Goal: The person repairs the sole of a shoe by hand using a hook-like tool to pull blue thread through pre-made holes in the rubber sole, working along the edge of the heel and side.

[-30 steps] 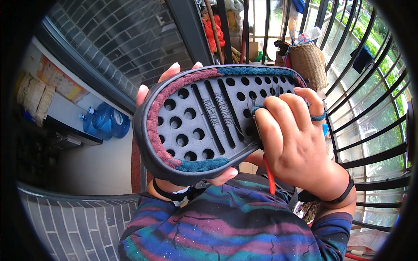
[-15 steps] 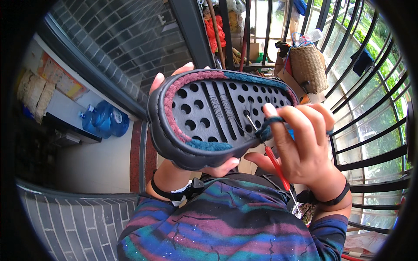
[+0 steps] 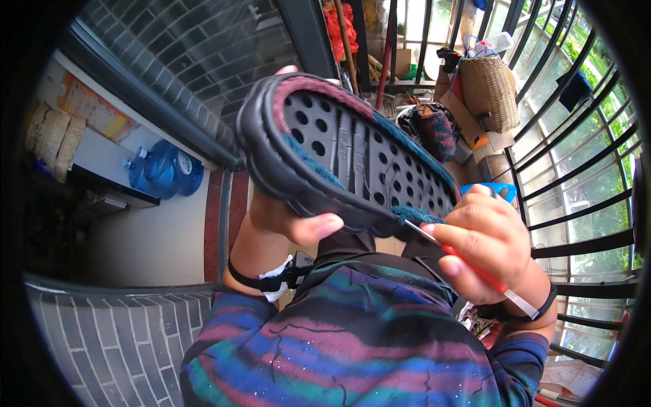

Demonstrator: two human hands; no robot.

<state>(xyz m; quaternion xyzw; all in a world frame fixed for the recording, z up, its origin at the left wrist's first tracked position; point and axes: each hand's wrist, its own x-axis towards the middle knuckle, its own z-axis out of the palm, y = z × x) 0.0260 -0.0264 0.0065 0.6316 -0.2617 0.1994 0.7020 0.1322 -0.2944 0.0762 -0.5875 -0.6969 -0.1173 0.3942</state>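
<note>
A black shoe sole (image 3: 346, 142) with rows of round holes is held up in front of me, tilted down to the right. Pink yarn (image 3: 291, 91) and teal yarn (image 3: 407, 146) are worked along its rim. My left hand (image 3: 305, 227) grips its left end from below, thumb on the near side and fingertips showing past the far edge. In my right hand (image 3: 488, 237) is a red-handled crochet hook (image 3: 478, 271), its metal shaft pointing at the sole's near edge. The hook's tip meets a teal yarn bunch (image 3: 410, 216) there; how it catches the yarn is unclear.
Black railing bars (image 3: 576, 254) curve along the right side. Beyond the sole stand a woven basket (image 3: 487, 91), a cardboard box (image 3: 461, 119) and a dark patterned bundle (image 3: 437, 129). Blue water jugs (image 3: 166, 169) stand left, past a dark door frame (image 3: 152, 112).
My right hand now grips the hook's handle, which earlier hung from the sole's edge while a finger held teal yarn. The sole has tilted further down to the right.
</note>
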